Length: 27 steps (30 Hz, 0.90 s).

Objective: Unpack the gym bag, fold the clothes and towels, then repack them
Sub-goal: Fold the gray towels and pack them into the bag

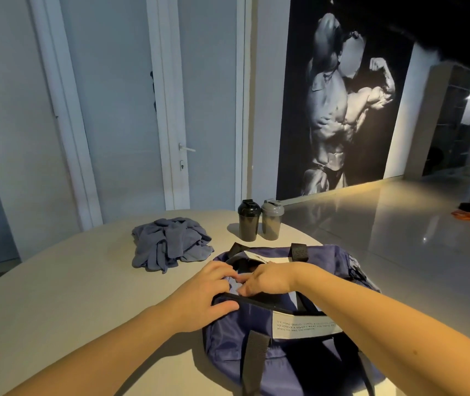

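A navy gym bag (236, 338) with black straps and a white printed label lies on the round beige table (71, 295) in front of me. My left hand (205, 292) grips the bag's left opening edge, thumb under the black zipper band. My right hand (268, 280) reaches into the opening from the right, its fingertips on bluish cloth (234, 285) inside the bag; what they hold is hidden. A crumpled grey-blue garment pile (168, 244) lies on the table to the left behind the bag.
Two shaker bottles, one black (248, 221) and one grey (271, 220), stand at the table's far edge just behind the bag. White doors and a large wall poster are beyond. The glossy floor stretches to the right.
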{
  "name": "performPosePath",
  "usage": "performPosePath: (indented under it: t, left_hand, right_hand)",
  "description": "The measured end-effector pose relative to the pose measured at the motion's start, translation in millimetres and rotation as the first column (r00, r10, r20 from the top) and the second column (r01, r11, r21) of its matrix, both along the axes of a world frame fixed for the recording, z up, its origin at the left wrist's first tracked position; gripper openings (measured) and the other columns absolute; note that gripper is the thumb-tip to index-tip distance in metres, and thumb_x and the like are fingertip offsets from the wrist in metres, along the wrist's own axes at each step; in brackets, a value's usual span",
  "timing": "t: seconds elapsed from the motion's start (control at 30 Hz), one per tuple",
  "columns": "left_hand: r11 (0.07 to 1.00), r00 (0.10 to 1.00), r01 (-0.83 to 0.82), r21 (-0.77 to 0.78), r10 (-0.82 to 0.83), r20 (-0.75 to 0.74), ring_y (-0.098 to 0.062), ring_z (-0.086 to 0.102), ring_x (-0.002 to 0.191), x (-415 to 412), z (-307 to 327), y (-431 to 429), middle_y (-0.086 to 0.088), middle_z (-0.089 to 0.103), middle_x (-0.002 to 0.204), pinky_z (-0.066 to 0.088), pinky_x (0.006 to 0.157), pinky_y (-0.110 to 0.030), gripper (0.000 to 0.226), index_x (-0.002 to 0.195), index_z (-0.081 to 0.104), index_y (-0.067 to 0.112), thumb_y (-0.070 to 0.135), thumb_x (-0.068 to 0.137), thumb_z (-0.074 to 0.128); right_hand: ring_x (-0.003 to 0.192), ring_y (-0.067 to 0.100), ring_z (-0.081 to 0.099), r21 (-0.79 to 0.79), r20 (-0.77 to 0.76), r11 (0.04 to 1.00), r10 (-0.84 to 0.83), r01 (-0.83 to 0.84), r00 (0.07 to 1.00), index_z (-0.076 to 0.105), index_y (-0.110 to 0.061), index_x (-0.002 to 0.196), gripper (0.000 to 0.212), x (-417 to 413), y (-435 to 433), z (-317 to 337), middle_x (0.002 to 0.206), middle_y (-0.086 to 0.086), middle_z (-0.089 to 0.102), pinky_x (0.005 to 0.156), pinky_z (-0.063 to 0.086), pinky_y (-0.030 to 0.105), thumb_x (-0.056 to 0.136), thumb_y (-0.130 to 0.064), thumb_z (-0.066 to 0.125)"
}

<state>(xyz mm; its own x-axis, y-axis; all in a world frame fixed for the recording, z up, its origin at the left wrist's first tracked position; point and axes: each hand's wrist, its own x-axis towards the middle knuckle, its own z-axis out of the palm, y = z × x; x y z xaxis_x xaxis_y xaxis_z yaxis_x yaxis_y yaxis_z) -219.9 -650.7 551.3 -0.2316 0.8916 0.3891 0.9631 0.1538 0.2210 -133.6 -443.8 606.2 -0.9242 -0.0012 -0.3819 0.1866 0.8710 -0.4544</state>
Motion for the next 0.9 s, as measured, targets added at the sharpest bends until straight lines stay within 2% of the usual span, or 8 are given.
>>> performPosePath:
  t: [0.07,0.17,0.3,0.4,0.57,0.67,0.73,0.9]
  left_hand:
    - [1.0,0.998,-0.024,0.02,0.025,-0.05,-0.001,0.028,0.139,3.9,-0.7,-1.4,0.016,0.046,0.145,0.035,0.115,-0.035,0.035,0.105,0.07,0.027,0.056,0.097,0.054]
    - [0.994,0.994,-0.044,0.105,0.054,-0.093,-0.005,0.029,0.142,10.0,-0.2,-8.7,0.014,0.044,0.149,0.031,0.117,-0.031,0.032,0.106,0.069,0.027,0.054,0.097,0.054]
    - [0.969,0.991,-0.112,0.221,0.126,-0.047,-0.003,0.031,0.141,3.5,8.7,-35.0,0.016,0.044,0.149,0.028,0.112,-0.022,0.027,0.114,0.066,0.027,0.045,0.098,0.054]
    - [0.936,0.966,-0.252,0.248,0.257,0.013,-0.003,0.036,0.136,-27.5,3.3,-66.5,0.015,0.048,0.144,0.037,0.108,-0.026,0.016,0.107,0.067,0.024,0.035,0.098,0.059]
    - [0.854,0.868,-0.495,0.156,0.483,0.114,-0.019,0.054,0.108,-102.7,-10.4,-102.9,0.004,0.061,0.11,0.048,0.091,-0.04,0.008,0.094,0.069,0.017,0.022,0.093,0.062]
    - [0.798,0.808,-0.588,0.134,0.568,0.159,-0.027,0.059,0.096,-146.4,-15.1,-103.3,-0.003,0.061,0.097,0.05,0.082,-0.041,0.011,0.088,0.071,0.013,0.019,0.09,0.062]
    - [0.781,0.785,-0.615,0.106,0.595,0.171,-0.027,0.058,0.099,-173.7,-20.9,-94.0,-0.005,0.061,0.106,0.05,0.085,-0.041,0.012,0.095,0.071,0.013,0.022,0.093,0.063]
    - [0.765,0.763,-0.637,0.094,0.609,0.219,-0.024,0.057,0.092,-225.3,-26.2,-46.1,-0.001,0.057,0.106,0.052,0.08,-0.04,0.015,0.1,0.064,0.014,0.026,0.093,0.069]
  right_hand:
    - [0.141,0.012,0.042,0.022,-0.006,0.999,0.041,-0.041,0.999,0.068,-0.024,0.131,0.045,1.6,-0.5,2.5,0.15,-0.01,0.051,0.122,0.026,0.041,0.089,-0.039,0.059]
    - [0.121,0.009,0.06,-0.052,-0.095,0.999,-0.019,0.014,0.995,0.078,-0.025,0.113,0.028,9.7,-1.1,34.1,0.123,-0.012,0.071,0.115,0.039,0.04,0.088,-0.031,0.067]
    - [0.111,0.005,0.064,-0.19,-0.272,0.982,-0.074,0.022,0.959,0.081,-0.023,0.102,0.016,11.0,-17.7,77.6,0.112,-0.015,0.074,0.096,0.042,0.021,0.089,-0.025,0.072]
    - [0.096,0.005,0.071,-0.191,-0.405,0.98,-0.134,0.06,0.904,0.079,-0.018,0.104,0.017,-20.1,-41.3,84.6,0.107,-0.01,0.076,0.09,0.051,0.021,0.092,-0.022,0.069]
    - [0.089,0.028,0.073,-0.025,-0.445,0.991,-0.132,0.135,0.886,0.077,-0.005,0.101,0.019,-106.0,-85.6,65.6,0.09,0.012,0.077,0.087,0.061,0.041,0.087,-0.013,0.066]
    - [0.073,0.032,0.061,0.098,-0.445,0.968,-0.164,0.23,0.881,0.069,0.008,0.108,0.028,-167.1,-102.2,39.1,0.09,0.028,0.068,0.07,0.056,0.047,0.086,-0.004,0.057]
    - [0.077,0.027,0.058,0.223,-0.411,0.944,-0.136,0.244,0.902,0.068,0.008,0.111,0.028,-205.3,-103.1,20.5,0.087,0.02,0.064,0.068,0.053,0.039,0.088,-0.005,0.056]
    - [0.093,0.032,0.057,0.405,-0.309,0.893,-0.07,0.198,0.948,0.059,-0.007,0.115,0.023,-272.8,-104.9,-2.4,0.107,0.013,0.062,0.078,0.052,0.038,0.094,-0.018,0.061]
